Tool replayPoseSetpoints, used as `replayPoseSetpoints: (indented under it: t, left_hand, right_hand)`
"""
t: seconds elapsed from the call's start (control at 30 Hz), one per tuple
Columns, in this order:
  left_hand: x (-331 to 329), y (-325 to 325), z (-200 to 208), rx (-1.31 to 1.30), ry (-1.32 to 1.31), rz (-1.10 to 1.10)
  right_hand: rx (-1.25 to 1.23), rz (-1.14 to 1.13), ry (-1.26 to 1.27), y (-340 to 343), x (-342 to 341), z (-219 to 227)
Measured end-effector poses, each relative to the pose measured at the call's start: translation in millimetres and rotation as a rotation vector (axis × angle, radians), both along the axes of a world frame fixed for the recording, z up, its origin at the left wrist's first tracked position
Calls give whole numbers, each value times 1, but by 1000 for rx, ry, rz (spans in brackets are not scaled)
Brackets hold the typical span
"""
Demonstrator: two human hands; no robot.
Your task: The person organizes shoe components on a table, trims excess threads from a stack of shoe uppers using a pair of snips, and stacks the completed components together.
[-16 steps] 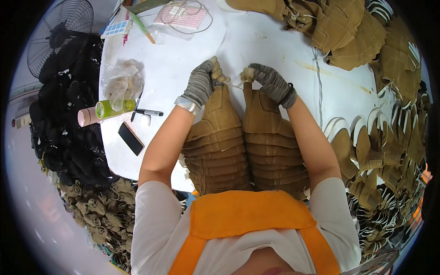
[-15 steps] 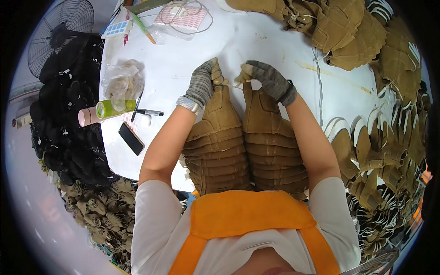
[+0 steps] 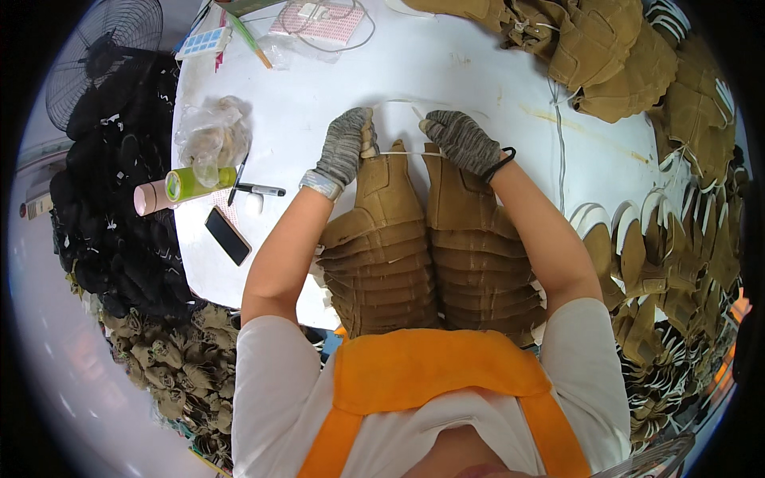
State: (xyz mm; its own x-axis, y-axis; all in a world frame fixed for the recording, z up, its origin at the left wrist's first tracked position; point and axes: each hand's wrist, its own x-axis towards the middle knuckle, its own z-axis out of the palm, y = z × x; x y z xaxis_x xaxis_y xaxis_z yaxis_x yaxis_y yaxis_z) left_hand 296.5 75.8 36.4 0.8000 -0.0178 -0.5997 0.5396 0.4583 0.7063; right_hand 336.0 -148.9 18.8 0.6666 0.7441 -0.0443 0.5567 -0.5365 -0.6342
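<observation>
Two side-by-side stacks of brown shoe uppers, the left stack [image 3: 378,271] and the right stack [image 3: 482,271], lie on the table in front of my body. Over their far ends stretches a thin white cord [image 3: 408,152], with another length of it looping just beyond. My left hand [image 3: 343,147], in a grey knit glove, is closed on the cord beside the left stack's tip. Gloved as well, my right hand [image 3: 464,142] pinches the cord above the right stack, and a short pale end sticks out from its fingertips.
On the white table [image 3: 295,95] at left are a phone [image 3: 228,236], a marker [image 3: 261,190], a green roll [image 3: 199,185], a pink bottle [image 3: 151,197] and a plastic bag [image 3: 213,139]. More brown uppers [image 3: 598,48] crowd the right side. A fan [image 3: 100,60] stands far left.
The cord has opened into a wider loop between my hands, with a strand now stretched across both stack tips. My right hand has shifted slightly; its fingers are now turned more inward.
</observation>
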Motion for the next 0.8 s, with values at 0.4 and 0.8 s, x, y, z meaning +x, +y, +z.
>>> replayPoseSetpoints:
  t: [0.4, 0.8]
  left_hand:
    - [-13, 10, 13, -11, -103, -5]
    - [-7, -60, -42, 145, 127, -1]
  right_hand:
    - [74, -362, -12, -13, -30, 19]
    - [1267, -738, 1202, -55, -28, -35]
